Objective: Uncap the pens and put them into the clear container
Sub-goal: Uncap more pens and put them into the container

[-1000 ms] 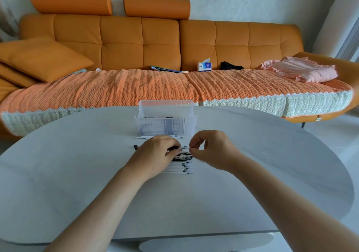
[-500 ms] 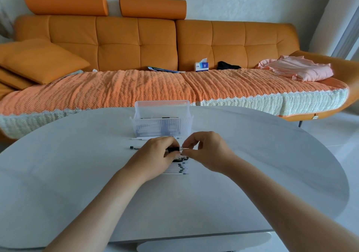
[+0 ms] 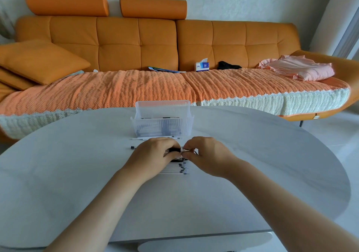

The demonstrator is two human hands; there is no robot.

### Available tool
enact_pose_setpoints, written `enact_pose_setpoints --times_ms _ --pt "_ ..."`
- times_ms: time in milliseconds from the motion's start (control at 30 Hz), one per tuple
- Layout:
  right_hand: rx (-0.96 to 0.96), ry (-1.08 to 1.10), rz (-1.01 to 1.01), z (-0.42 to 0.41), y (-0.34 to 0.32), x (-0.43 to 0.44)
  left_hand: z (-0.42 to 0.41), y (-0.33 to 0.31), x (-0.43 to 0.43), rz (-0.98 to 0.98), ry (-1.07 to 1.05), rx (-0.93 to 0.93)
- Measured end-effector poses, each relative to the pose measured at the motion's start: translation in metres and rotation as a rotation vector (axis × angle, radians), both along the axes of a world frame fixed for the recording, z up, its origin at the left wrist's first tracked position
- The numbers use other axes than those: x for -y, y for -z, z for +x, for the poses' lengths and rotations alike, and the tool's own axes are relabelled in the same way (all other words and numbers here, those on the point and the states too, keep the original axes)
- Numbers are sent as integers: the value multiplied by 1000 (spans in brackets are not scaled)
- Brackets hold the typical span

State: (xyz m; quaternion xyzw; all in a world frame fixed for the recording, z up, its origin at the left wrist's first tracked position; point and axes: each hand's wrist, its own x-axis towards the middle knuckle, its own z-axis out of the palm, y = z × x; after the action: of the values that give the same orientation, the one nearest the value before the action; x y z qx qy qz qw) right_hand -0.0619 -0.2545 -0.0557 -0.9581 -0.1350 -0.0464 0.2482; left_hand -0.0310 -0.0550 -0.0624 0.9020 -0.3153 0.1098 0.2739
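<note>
A clear ribbed container (image 3: 162, 124) stands on the grey table (image 3: 252, 154) and holds several pens. In front of it my left hand (image 3: 153, 157) grips a pen (image 3: 134, 147) whose black tail sticks out to the left. My right hand (image 3: 206, 155) pinches the pen's other end, where a small clear cap shows between the fingertips. The two hands touch above a row of several thin white pens (image 3: 174, 170) lying side by side. One more white pen (image 3: 139, 139) lies just before the container.
An orange sofa (image 3: 155, 43) with a knitted cover stands behind the table. On it lie a tissue box (image 3: 202, 66), a magazine (image 3: 165, 69), pink cloth (image 3: 297, 70) and cushions (image 3: 38, 61). The table's front edge (image 3: 194, 236) is near my body.
My hands have drawn together until the fingertips meet over the pen. The right hand's fingers now close on the pen's end.
</note>
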Motion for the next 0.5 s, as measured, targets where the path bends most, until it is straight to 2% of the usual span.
enact_pose_setpoints --times_ms 133,367,500 --pt "-90 8 24 0 -1 3 -1 -3 1 -10 39 1" --pt "80 6 38 0 -6 3 -1 -2 0 -24 22 -31" --pt "47 13 21 0 -4 1 -1 0 1 -37 37 -36"
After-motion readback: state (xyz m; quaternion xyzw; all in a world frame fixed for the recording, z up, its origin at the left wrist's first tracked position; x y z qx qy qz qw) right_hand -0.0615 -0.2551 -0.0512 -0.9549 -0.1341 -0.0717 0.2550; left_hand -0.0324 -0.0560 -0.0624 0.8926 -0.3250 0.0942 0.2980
